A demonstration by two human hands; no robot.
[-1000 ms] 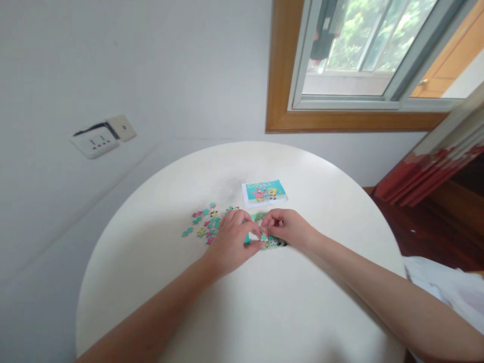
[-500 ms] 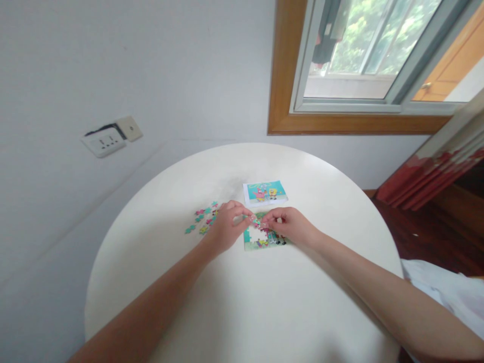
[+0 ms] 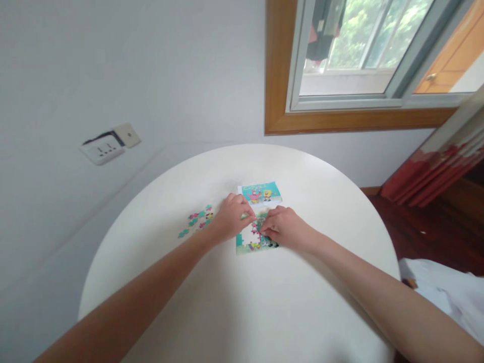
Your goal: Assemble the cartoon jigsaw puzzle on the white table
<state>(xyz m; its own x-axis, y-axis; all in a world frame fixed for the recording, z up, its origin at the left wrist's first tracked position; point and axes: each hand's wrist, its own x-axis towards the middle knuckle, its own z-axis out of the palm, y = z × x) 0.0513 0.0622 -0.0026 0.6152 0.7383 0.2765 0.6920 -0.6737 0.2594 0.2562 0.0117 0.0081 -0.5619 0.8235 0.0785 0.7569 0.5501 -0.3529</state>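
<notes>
A jigsaw board (image 3: 239, 248) lies on the white table, its picture partly filled and a white gap at its left middle. Over its upper left edge my left hand (image 3: 233, 218) has thumb and forefinger pinched together by a small pink puzzle piece (image 3: 254, 228). My right hand (image 3: 283, 228) rests over the board's right side, with bent fingers closed at the same piece's right edge. Its palm and fingers hide much of the picture there. Left of my left hand lie several loose puzzle pieces (image 3: 193, 222), some hidden behind the wrist.
A flat picture box or card stack (image 3: 260, 192) with cartoon figures lies just behind the board. The round white table (image 3: 242, 302) meets the wall near a socket (image 3: 104, 147). A window (image 3: 348, 55) and a red-and-white curtain (image 3: 434, 161) are at the right.
The puzzle piece held between both hands has gone down to the board's gap. My right fingers have moved lower and closer to the board. The view has shifted slightly.
</notes>
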